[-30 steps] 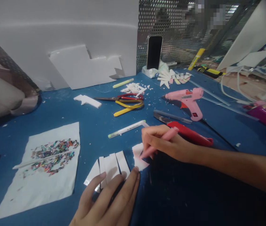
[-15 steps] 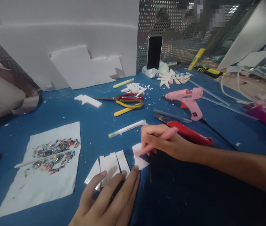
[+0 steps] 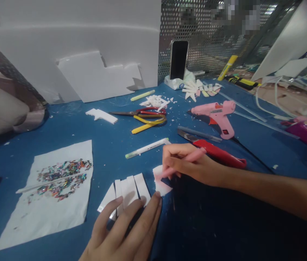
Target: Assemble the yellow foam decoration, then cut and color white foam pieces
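The right fingers (image 3: 173, 163) close around a pink marker (image 3: 196, 155), tip at a white piece (image 3: 163, 189) beneath them, only partly pink. The left fingers (image 3: 146, 220) spread, gripping nothing, beside it, over strips (image 3: 142, 185) whose visible faces are white.

A phone (image 3: 179, 59) stands upright on a small white packet (image 3: 174, 83) in front of a perforated metal screen (image 3: 202, 47). To its left stands a large white board (image 3: 74, 40), with a notched white sheet (image 3: 93, 79) in front of it. On the blue surface (image 3: 69, 127), dark-bladed scissors (image 3: 142, 113) lie near a heap of white scraps (image 3: 155, 101). A pink glue gun (image 3: 214, 112) lies on its side, its black cord (image 3: 253, 155) running off rightward. Nearer, a translucent stick (image 3: 201, 134) lies beside a red-handled tool (image 3: 220, 154). At left, a creased paper (image 3: 58, 214) bears multicoloured glittery bits (image 3: 63, 172). A yellow marker (image 3: 227, 67) leans near a yellow-and-black tool (image 3: 242, 82).
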`<state>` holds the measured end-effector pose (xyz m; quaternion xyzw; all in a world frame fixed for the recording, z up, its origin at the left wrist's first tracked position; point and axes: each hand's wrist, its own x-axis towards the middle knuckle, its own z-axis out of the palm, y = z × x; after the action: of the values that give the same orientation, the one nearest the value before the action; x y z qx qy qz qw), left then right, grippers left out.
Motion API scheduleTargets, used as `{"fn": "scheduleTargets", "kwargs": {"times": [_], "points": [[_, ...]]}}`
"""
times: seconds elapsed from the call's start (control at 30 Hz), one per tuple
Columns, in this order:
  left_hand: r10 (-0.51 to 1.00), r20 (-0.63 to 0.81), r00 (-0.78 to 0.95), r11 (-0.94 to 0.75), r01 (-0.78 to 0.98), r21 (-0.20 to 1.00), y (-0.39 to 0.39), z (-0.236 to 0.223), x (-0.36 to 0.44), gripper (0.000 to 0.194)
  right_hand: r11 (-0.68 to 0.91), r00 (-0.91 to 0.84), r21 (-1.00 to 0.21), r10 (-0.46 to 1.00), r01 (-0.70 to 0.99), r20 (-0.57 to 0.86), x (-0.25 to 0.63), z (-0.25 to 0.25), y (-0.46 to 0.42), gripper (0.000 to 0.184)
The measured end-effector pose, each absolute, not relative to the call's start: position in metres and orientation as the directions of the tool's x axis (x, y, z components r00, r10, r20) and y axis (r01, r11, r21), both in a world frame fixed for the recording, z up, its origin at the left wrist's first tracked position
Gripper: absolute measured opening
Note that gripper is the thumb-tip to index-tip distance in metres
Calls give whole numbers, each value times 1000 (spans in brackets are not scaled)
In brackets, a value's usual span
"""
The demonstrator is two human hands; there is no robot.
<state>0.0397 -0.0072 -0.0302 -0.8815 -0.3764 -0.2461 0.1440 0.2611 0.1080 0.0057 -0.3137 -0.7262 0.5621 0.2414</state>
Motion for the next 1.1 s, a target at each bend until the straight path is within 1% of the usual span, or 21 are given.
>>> {"fn": "scheduleTargets", "kwargs": {"times": [0.07, 0.17, 0.27, 0.4, 0.5, 0.6, 0.73, 0.87, 0.97, 1.1], "points": [[599, 530, 600, -683, 728, -52, -7, -30, 39, 29, 163, -695, -969, 719, 186, -13, 261, 6, 108, 38], [604, 522, 601, -689, 724, -37, -8, -30, 38, 31, 120, -719, -976, 694, 180, -47, 260, 6, 108, 44], [590, 535, 605, -691, 721, -53, -7, -30, 38, 31, 142, -683, -974, 731, 179, -19, 260, 6, 108, 37], [579, 544, 607, -686, 724, -77, -7, -31, 38, 31, 94, -719, -981, 693, 172, -60, 259, 6, 108, 43], [576, 557, 599, -683, 726, -75, -6, -32, 38, 30, 125, -689, -974, 723, 187, -40, 260, 7, 108, 37], [580, 560, 591, -676, 733, -73, -7, -32, 39, 30, 82, -725, -977, 683, 195, -87, 260, 7, 107, 41], [587, 553, 591, -675, 735, -69, -7, -31, 40, 30, 138, -694, -969, 719, 207, -46, 260, 8, 107, 39], [583, 556, 593, -681, 730, -64, -7, -31, 39, 29, 109, -721, -974, 689, 198, -69, 260, 7, 107, 44], [581, 565, 586, -679, 732, -60, -7, -32, 39, 26, 137, -696, -969, 716, 206, -47, 260, 7, 108, 43], [572, 581, 579, -678, 732, -63, -6, -32, 40, 26, 152, -703, -963, 710, 223, -51, 260, 7, 108, 45]]}}
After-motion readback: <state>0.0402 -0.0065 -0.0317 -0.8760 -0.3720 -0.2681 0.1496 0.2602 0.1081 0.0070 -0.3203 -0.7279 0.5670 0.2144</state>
